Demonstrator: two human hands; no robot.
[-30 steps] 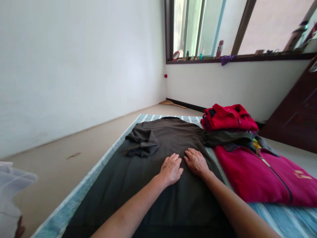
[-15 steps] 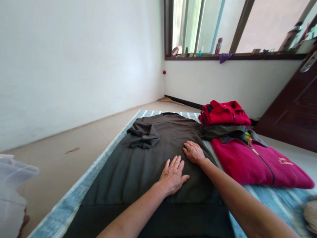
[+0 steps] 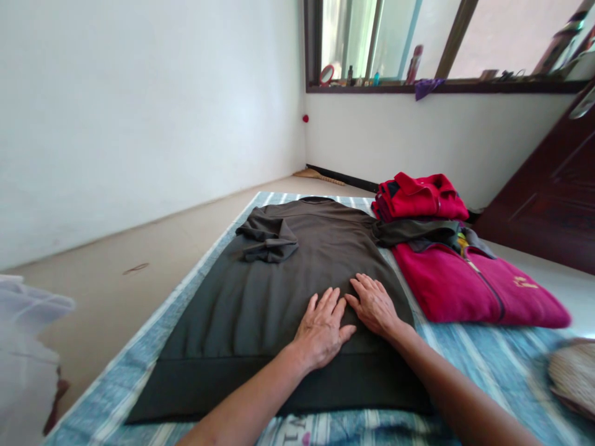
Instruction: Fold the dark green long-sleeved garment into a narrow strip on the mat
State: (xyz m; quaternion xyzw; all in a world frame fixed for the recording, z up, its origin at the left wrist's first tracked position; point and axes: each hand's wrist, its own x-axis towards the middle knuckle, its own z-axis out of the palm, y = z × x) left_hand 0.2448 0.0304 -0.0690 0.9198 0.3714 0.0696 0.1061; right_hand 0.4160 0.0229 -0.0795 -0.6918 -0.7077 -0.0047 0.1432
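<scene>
A dark grey long-sleeved top point(image 3: 260, 310) lies spread on a blue striped sheet point(image 3: 483, 353), its collar at the far end and its hem towards me. One sleeve is folded inward on the left of the body; the other stretches out to the right. My left hand point(image 3: 321, 328) rests palm down on the lower middle of the top, fingers spread. Just right of it, my right hand point(image 3: 373, 303) also lies flat on the cloth near the right edge, fingers stretched out. The two hands nearly touch, and neither grips anything.
To the right lie a magenta zip jacket point(image 3: 465, 288) and a folded red garment stack point(image 3: 425, 195). A woven round item point(image 3: 574, 375) sits at the right edge. White translucent material point(image 3: 28, 353) is at the left. Beyond are a window sill point(image 3: 372, 88) and a dark door point(image 3: 548, 198).
My right hand has slid down the top towards me, closer to my left hand. The view has tilted lower, so the hem and the sheet before it now show.
</scene>
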